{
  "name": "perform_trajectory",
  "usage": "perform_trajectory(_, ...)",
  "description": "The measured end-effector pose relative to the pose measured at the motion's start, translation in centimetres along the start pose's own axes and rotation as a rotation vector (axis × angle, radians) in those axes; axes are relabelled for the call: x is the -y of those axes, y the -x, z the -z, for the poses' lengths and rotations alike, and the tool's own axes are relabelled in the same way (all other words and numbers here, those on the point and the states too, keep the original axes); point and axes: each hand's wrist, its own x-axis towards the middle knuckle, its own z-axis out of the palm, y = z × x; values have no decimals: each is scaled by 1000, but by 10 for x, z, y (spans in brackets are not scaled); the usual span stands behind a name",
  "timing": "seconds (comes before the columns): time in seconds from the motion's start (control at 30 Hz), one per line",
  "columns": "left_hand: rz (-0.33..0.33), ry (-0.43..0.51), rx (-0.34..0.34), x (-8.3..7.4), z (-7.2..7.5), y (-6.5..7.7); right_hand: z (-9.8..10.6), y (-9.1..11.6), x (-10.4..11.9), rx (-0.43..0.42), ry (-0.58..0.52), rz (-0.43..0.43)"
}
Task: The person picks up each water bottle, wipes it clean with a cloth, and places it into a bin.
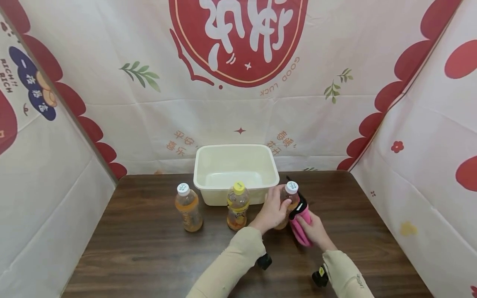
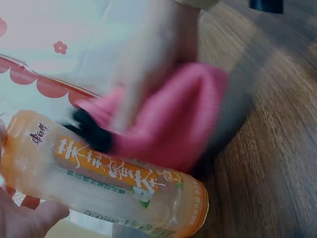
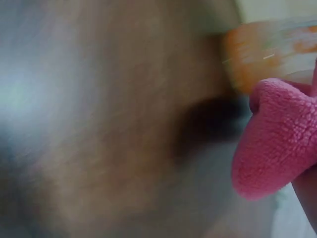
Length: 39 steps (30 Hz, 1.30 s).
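My left hand [image 1: 273, 210] grips a white-capped plastic drink bottle [image 1: 293, 199] near its top at the right of the table. In the left wrist view the bottle [image 2: 104, 173] leans across the frame, showing an orange label with white characters. My right hand [image 1: 314, 230] holds a folded pink cloth [image 1: 301, 232] with a black part at its upper end, against or just beside the bottle's right side. Fuzzy pink pile of the cloth [image 3: 277, 144] fills the right of the right wrist view, which is otherwise blurred.
A cream plastic basin [image 1: 208, 195] stands at the back of the brown wooden table [image 1: 149, 248]. In front of it is a yellow-capped bottle [image 1: 237, 209], and to the left another white-capped bottle [image 1: 189, 211]. Printed cloth walls [image 1: 238, 116] enclose the back and sides.
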Motion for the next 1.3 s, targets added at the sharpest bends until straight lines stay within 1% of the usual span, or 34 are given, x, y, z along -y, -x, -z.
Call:
perform_trajectory(0.07,-2,9,11,0,0,0,-7,2,-14,38,42,-25)
perform_trajectory(0.13,-1,19,19,0,0,1,-13,3,-26,50,78,-41)
perform_trajectory(0.2,4,18,24,1,-1,1,-17,5,-33,52,112,-41)
perform_trajectory(0.3,7,15,24,2,-2,0,-19,6,-37,43,124,-30)
perform_trajectory(0.43,16,17,23,3,-3,-1,-14,3,-31,51,85,-40)
perform_trajectory(0.53,20,21,21,4,-4,-2,-2,-1,-14,34,57,-21)
perform_trajectory(0.57,20,21,20,4,-4,-2,3,-1,-1,29,45,-21)
perform_trajectory(0.63,13,16,9,5,-5,-3,14,-5,16,-1,59,31)
perform_trajectory(0.7,5,12,-1,6,-5,-3,24,-8,34,-21,78,105)
perform_trajectory(0.77,0,10,2,7,-5,-4,32,-10,58,-34,105,163)
perform_trajectory(0.8,-1,9,3,7,-4,-4,34,-11,64,-39,129,201)
perform_trajectory(0.9,3,6,10,6,-2,-5,35,-8,93,-31,145,218)
perform_trajectory(0.97,8,5,14,6,0,-5,34,-6,101,-32,134,203)
perform_trajectory(1.07,7,3,21,6,0,-3,30,-4,95,-49,93,179)
perform_trajectory(1.13,9,2,23,5,-1,-2,27,-6,80,-59,65,175)
perform_trajectory(1.3,0,0,-2,4,-1,0,15,-7,36,-114,15,141)
